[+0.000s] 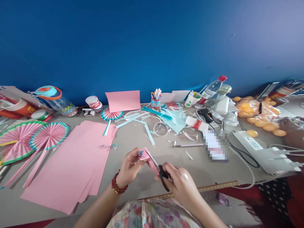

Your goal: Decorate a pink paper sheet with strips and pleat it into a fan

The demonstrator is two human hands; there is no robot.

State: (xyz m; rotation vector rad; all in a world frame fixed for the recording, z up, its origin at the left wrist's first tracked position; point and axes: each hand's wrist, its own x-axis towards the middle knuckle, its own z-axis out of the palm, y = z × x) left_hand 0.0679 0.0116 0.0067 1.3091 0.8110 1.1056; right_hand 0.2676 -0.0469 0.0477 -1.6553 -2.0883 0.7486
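Note:
My left hand (131, 167), with a beaded bracelet at the wrist, pinches a small pleated pink paper (144, 155) with blue on its edge. My right hand (178, 178) grips black-handled scissors (161, 172). Their blades lie against the pleated paper, pointing up and left. Some pink paper also shows below the blades, between the two hands. Whether the blades are fully closed is hard to see. Left of my left hand lie large pink paper sheets (68, 164) in a loose stack.
Finished pink paper fans (49, 136) lie at the left, beside a water bottle (57, 99). Blue strips, white cords and a paper-knife-like tool (190, 145) are scattered ahead. A plastic bottle (211, 91), orange balls (251, 109) and a power strip (255, 145) are at the right.

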